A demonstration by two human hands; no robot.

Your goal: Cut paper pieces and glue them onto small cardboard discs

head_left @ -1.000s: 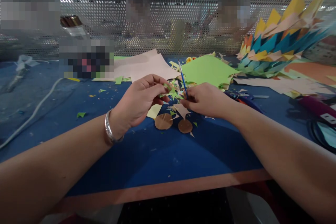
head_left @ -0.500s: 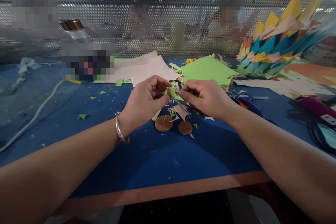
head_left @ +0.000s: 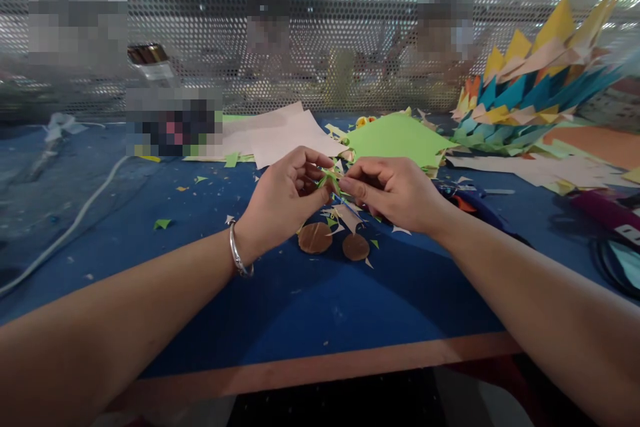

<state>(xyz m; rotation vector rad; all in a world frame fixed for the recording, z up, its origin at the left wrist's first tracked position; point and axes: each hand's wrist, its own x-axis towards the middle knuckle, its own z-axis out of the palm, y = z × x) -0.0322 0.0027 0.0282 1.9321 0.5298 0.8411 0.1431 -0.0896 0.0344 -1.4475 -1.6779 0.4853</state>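
Note:
Above the blue table, my left hand [head_left: 287, 203] pinches a small green paper piece [head_left: 329, 178] between thumb and fingers. My right hand [head_left: 393, 192] is closed on the same piece from the other side, its thumb and index finger pressed together. The piece is partly hidden by my fingers. Just below my hands lie two brown cardboard discs [head_left: 315, 238], with paper scraps [head_left: 347, 217] and a thin blue item behind them.
Pale pink sheets [head_left: 285, 133] and a green sheet [head_left: 400, 140] lie behind my hands. A layered folded-paper model [head_left: 530, 93] stands back right. A white cable [head_left: 75, 220] runs at left; a purple object [head_left: 600, 210] lies right. People are behind the mesh [head_left: 310, 80].
The whole view has shifted slightly, so everything appears a little lower and further right. Both hands keep hold of the green piece, with only small finger movement.

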